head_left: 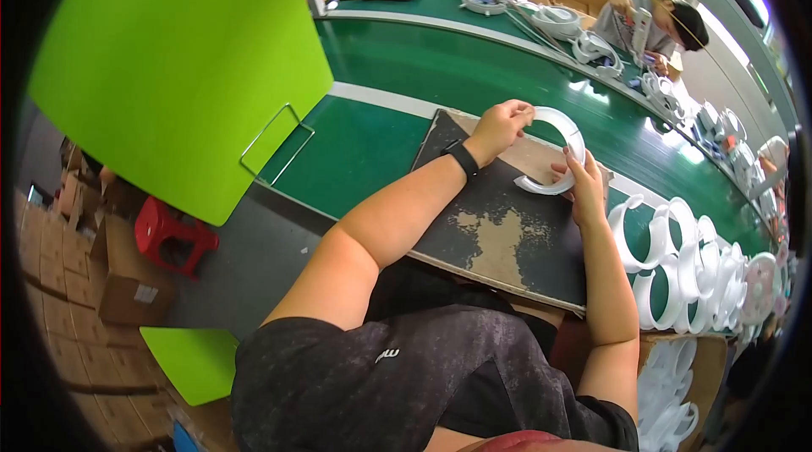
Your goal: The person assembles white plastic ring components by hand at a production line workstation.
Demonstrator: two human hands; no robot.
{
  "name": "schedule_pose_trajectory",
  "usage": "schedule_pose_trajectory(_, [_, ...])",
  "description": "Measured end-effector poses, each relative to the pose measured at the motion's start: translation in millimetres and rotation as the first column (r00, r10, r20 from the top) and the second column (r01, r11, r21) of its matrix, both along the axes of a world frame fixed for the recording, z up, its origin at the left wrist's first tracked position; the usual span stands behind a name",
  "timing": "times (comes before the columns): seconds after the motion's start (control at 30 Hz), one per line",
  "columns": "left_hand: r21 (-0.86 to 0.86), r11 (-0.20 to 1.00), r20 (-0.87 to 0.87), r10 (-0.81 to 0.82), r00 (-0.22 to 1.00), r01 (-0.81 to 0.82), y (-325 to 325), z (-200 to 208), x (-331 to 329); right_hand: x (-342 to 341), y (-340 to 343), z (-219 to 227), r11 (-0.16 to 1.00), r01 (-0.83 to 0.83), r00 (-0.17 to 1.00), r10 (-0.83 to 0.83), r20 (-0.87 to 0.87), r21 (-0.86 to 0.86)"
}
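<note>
Both my hands hold one white C-shaped plastic ring (568,127) above a worn dark board (440,224). My left hand (505,126) has its fingers pinched at the ring's upper end. My right hand (585,183) grips the curve on the right side, thumb on the near face. The ring's gap faces left, and its lower end is free. Whether a small part sits between my left fingertips cannot be made out.
Several similar white rings (677,257) stand stacked to my right, with more in a cardboard box (710,367) below. A green bench (372,131) runs ahead. A large lime-green panel (186,71) rises at left. Across the bench, a person (630,8) holds a tool over white parts.
</note>
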State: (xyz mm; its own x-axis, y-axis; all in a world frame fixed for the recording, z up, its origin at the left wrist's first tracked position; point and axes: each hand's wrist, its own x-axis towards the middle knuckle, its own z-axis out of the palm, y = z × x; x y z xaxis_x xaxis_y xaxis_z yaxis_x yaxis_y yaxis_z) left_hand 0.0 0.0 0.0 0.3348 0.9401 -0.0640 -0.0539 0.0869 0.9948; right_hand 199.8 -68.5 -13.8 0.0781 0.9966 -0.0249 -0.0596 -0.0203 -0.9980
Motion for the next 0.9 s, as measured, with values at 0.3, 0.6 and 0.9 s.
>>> schedule_pose_trajectory(0.3, [0.496,0.797,0.154,0.31,0.938,-0.345,-39.6,64.3,-47.9,-8.1,1.4,-3.8,0.998,-0.06,0.998,0.059,0.036,0.034])
schedule_pose_trajectory(0.6, [0.781,0.427,-0.036,0.759,0.65,-0.455,-153.5,32.6,-161.1,2.2,6.4,-12.4,1.0,-0.03,0.999,0.03,0.044,0.008])
schedule_pose_trajectory(0.9, [0.865,0.498,-0.453,0.826,0.335,-0.057,-206.6,-48.1,-179.5,-0.5,10.4,-17.5,0.996,-0.01,1.0,0.009,0.006,0.086])
